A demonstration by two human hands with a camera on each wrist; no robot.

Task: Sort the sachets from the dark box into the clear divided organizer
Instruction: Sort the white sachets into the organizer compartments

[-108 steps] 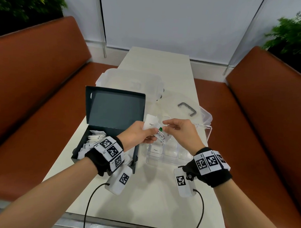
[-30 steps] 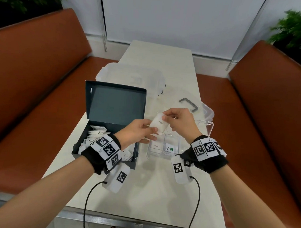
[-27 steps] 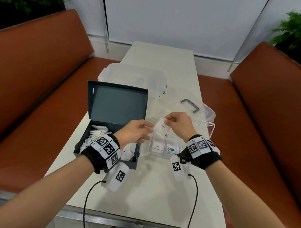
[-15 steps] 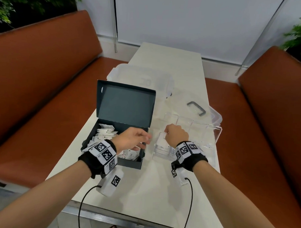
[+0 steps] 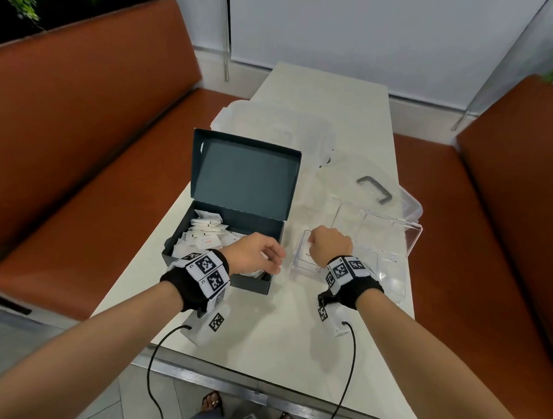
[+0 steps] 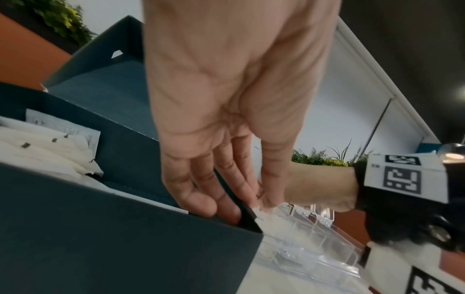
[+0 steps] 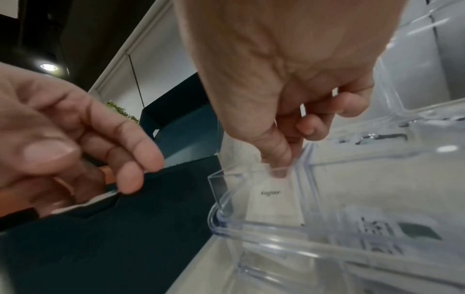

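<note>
The box (image 5: 223,264) is dark teal-grey outside, and its raised lid (image 5: 243,173) shows a flat slate-blue lining. The sachets (image 5: 205,235) heaped in it are white with small dark and red print. The sachet (image 7: 273,201) at the near left of the organizer (image 5: 392,276) is white with "Sugar" in dark lettering; the organizer itself is colourless and clear. To its right a sachet (image 7: 392,232) carries black print and a dark green patch. Both wristbands (image 5: 204,275) are black, bearing white blocks with black square-code patterns. The table (image 5: 296,335) is cream. The benches (image 5: 83,140) on either side are rust-brown. The far handle (image 5: 374,189) is dark grey.
</note>
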